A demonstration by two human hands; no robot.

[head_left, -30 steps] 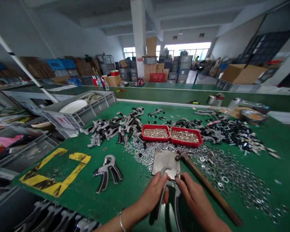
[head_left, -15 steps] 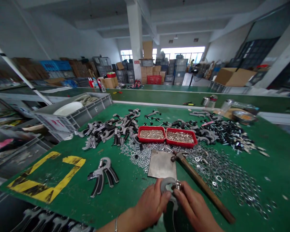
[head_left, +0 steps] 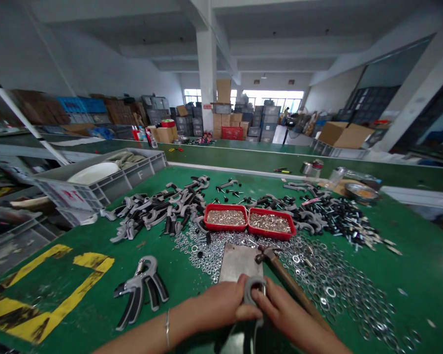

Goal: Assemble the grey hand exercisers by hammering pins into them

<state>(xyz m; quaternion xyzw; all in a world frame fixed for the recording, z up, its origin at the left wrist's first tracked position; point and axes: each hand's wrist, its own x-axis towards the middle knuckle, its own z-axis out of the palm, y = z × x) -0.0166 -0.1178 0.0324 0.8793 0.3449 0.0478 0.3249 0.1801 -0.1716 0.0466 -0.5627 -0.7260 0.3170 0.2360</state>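
Note:
My left hand (head_left: 221, 305) and my right hand (head_left: 284, 312) are both closed on one grey and black hand gripper (head_left: 254, 290), held upright at the near edge of the green table (head_left: 409, 265). Its curved grey top shows between my fingertips; its handles are hidden below. Just beyond it lies a square metal plate (head_left: 239, 261), and a wooden-handled hammer (head_left: 280, 275) lies beside the plate with its head at the plate's corner. Two assembled hand grippers (head_left: 138, 290) lie to the left.
Two red trays (head_left: 249, 221) of small metal parts sit mid-table, ringed by loose washers (head_left: 328, 280). Piles of gripper parts (head_left: 158, 206) lie behind, with black parts (head_left: 339, 216) at the right. A grey crate (head_left: 99, 184) stands at the far left, with yellow floor-tape marks (head_left: 47, 290) in front.
The view has tilted upward, so everything sits lower in frame. My hands with the hand gripper have drawn closer to me and closed tighter round its top.

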